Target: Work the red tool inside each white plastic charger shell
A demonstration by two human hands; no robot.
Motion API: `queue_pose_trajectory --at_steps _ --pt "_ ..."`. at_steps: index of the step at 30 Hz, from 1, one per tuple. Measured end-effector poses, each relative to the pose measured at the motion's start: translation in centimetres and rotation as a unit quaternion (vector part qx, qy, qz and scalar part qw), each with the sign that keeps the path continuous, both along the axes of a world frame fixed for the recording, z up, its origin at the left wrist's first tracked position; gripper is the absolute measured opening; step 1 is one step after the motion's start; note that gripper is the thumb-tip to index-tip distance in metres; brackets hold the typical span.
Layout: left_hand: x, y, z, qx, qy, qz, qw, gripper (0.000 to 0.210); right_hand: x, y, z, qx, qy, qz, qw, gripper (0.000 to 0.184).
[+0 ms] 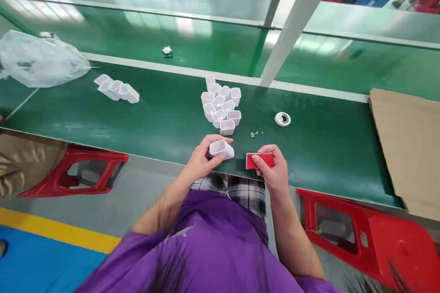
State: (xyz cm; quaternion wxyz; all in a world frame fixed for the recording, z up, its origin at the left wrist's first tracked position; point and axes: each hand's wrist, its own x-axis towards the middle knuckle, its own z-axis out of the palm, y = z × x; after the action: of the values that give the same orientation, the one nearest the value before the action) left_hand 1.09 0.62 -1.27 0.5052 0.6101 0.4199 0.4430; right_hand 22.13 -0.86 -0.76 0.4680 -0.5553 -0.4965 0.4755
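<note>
My left hand [203,155] is closed around a white plastic cup [227,150] with a rounded square mouth, tilted on its side just above the table's front edge. To its right, my right hand [273,167] pinches a flat red rectangular piece [263,160] with a pale edge; its exact kind I cannot make out. Beyond the left hand stands a cluster of similar white cups [219,116], several of them, mouths upward. Small white bits [253,134] lie between the cluster and a white tape roll [282,119] with a dark centre.
On the green table [165,119], several more white cups [117,89] lie to the left, near a clear plastic bag [41,62]. Cardboard [409,146] covers the right end. A grey post [295,23] rises behind. Red stools [402,242] stand below. Someone's clothed leg [27,160] shows at far left.
</note>
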Motion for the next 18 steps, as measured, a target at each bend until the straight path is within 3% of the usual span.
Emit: queue_pose_trajectory --at_steps 3,6,9,11,15,18 --pt "1.6 -0.3 -0.4 0.005 0.006 -0.052 0.999 0.032 -0.9 0.0 1.0 0.014 0.035 0.036 0.999 0.030" --pt "2.6 0.1 -0.6 0.008 0.037 -0.067 0.997 0.039 -1.8 0.2 1.6 0.054 -0.012 0.062 0.997 0.027" --pt "2.7 0.2 -0.7 -0.024 0.085 -0.081 0.993 0.038 -1.9 0.6 1.6 0.048 -0.055 0.117 0.990 0.027" --pt "2.5 0.1 -0.8 -0.043 0.092 -0.095 0.990 0.033 -1.5 0.9 1.3 0.036 -0.077 0.098 0.991 0.029" --pt "2.1 0.0 -0.9 -0.054 0.060 -0.109 0.991 0.028 -0.8 1.2 1.0 0.034 -0.059 -0.013 0.998 0.031" --pt "2.0 0.1 -0.9 -0.064 0.049 -0.114 0.990 0.032 -1.0 1.1 1.2 0.027 -0.065 0.054 0.996 0.032"
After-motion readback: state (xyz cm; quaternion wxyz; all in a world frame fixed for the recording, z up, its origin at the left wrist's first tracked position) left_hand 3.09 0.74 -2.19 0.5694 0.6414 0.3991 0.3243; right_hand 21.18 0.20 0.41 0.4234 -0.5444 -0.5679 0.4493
